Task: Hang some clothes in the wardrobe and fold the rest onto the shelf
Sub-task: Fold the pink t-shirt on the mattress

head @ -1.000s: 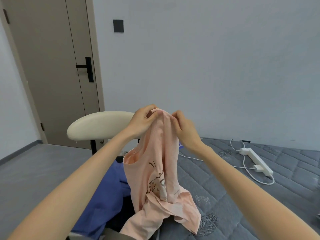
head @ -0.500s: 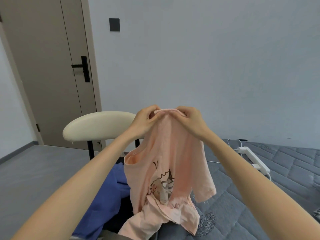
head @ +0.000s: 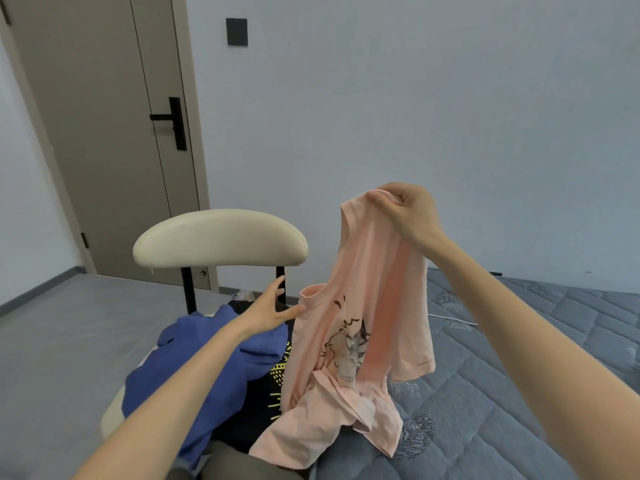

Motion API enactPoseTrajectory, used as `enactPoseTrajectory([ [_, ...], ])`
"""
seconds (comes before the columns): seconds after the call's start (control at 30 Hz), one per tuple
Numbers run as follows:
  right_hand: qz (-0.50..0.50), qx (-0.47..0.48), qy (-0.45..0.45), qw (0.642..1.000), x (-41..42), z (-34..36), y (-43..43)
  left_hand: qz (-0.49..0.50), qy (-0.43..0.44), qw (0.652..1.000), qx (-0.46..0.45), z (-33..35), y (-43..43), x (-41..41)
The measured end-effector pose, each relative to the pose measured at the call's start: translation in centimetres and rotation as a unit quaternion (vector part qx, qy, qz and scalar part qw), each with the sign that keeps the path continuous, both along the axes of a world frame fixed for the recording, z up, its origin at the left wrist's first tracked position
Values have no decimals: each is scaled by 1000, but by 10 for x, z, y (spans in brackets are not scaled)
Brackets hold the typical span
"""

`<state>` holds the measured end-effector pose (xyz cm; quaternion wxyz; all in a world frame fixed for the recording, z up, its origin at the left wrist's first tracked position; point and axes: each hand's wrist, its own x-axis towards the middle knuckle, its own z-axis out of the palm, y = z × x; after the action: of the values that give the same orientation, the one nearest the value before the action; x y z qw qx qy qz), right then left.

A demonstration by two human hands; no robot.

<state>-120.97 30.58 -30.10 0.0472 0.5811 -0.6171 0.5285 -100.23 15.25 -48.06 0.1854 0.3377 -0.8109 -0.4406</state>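
A pale pink T-shirt (head: 360, 306) with a dark line drawing on its front hangs in the air over the edge of the bed. My right hand (head: 408, 213) pinches it at the top by one shoulder. My left hand (head: 270, 308) is lower and to the left, fingers spread and straight, with the thumb next to the shirt's neckline; it holds nothing. The shirt's lower part lies crumpled on the pile below. A blue garment (head: 207, 368) and a black garment with yellow print (head: 266, 393) lie heaped on the chair seat.
A chair with a cream padded backrest (head: 218, 240) and black posts stands right in front of me. A grey quilted mattress (head: 519, 393) fills the right side. A closed brown door (head: 104, 133) is at the back left, with grey floor before it.
My left hand has let go of the shirt's top and dropped down to the neckline. My right hand has moved right and up with the shirt, which now hangs more spread out.
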Motion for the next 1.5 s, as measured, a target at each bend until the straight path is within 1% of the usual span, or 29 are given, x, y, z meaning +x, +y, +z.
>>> enactPoseTrajectory([
  [0.17, 23, -9, -3, 1000, -5, 7, 2, -13, -25, 995, 99, -25, -3, -14],
  [0.27, 24, -15, -13, 1000, -13, 10, 2, -28, -41, 991, 125, -33, 2, -20],
  [0.43, 4, -35, -44, 998, -27, 9, 3, -11, 62, 984, 165, -41, 4, -33],
  [0.6, -24, -58, -85, 994, -40, 3, 0, -32, 142, 967, 208, -41, -7, -31],
  [0.67, -31, -63, -95, 993, -42, 0, -1, -22, 170, 960, 223, -38, -9, -31],
  [0.73, -45, -66, -98, 992, -44, -2, -2, 9, 193, 955, 226, -34, -11, -32],
  [0.8, -73, -61, -98, 991, -49, -4, -3, 69, 197, 962, 175, -22, -18, -33],
  [0.9, -131, -55, -99, 985, -58, -6, 0, 153, 219, 963, 22, 18, -31, -30],
  [0.97, -174, -60, -102, 978, -64, -5, 2, 199, 230, 947, -109, 56, -40, -25],
  [1.0, -192, -64, -103, 974, -66, -3, 4, 223, 229, 931, -177, 75, -42, -23],
  [1.03, -205, -68, -107, 971, -68, -1, 5, 240, 230, 914, -233, 93, -44, -21],
  [1.07, -214, -71, -112, 968, -69, 2, 6, 249, 232, 901, -270, 110, -45, -20],
  [1.13, -225, -74, -116, 965, -69, 12, 6, 253, 235, 891, -294, 139, -45, -21],
  [1.27, -246, -72, -98, 962, -66, 35, 11, 248, 235, 889, -306, 177, -43, -29],
  [1.37, -266, -77, -82, 957, -68, 51, 16, 208, 230, 893, -328, 197, -41, -27],
  [1.5, -316, -96, -71, 941, -69, 71, 29, 142, 195, 895, -375, 221, -35, -21],
])
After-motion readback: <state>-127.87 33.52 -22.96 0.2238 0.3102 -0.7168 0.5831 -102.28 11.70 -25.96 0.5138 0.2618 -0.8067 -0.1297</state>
